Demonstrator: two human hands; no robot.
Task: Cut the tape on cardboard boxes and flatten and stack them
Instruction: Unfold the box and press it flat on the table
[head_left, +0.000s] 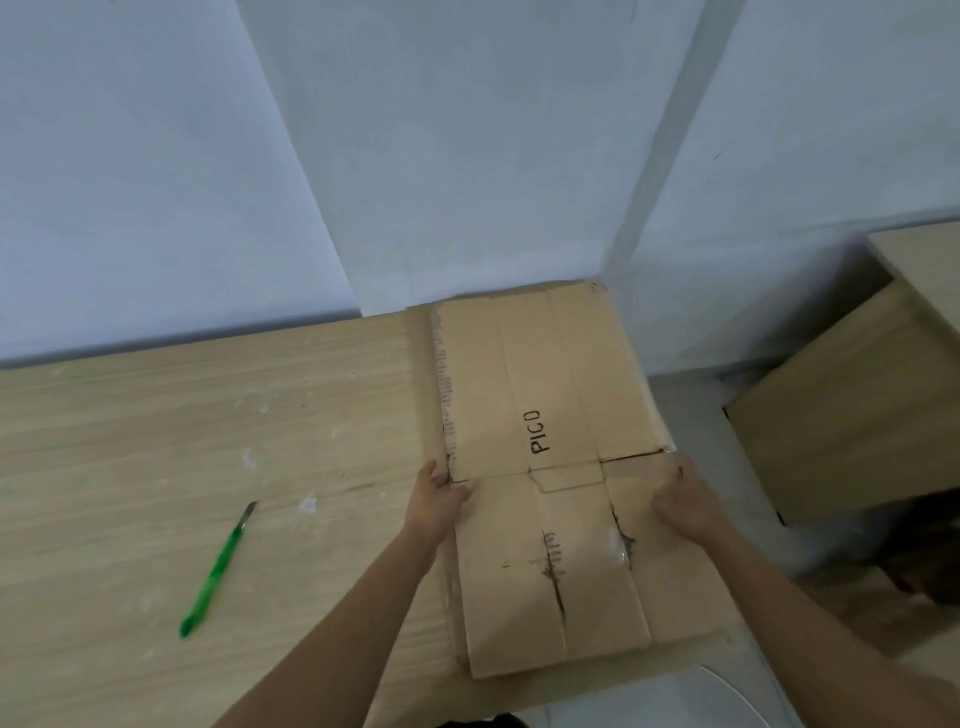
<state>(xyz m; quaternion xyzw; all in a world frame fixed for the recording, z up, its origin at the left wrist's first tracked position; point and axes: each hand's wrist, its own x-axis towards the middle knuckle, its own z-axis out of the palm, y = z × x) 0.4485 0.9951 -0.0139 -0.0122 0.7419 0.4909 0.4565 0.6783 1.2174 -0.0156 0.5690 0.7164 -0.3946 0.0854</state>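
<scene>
the flattened box, likely light and stiff but hinging at creases, lies at the right end of the table, left hand and right hand gripping its 2 side edges, the sensible hold.

Both bare forearms come up from the bottom of the frame and lean toward each other in the lower middle. The left grip holds the left edge of the flattened cardboard box, its thumb lying on top. The right grip holds the right edge with curled fingers, knuckles up.
</scene>
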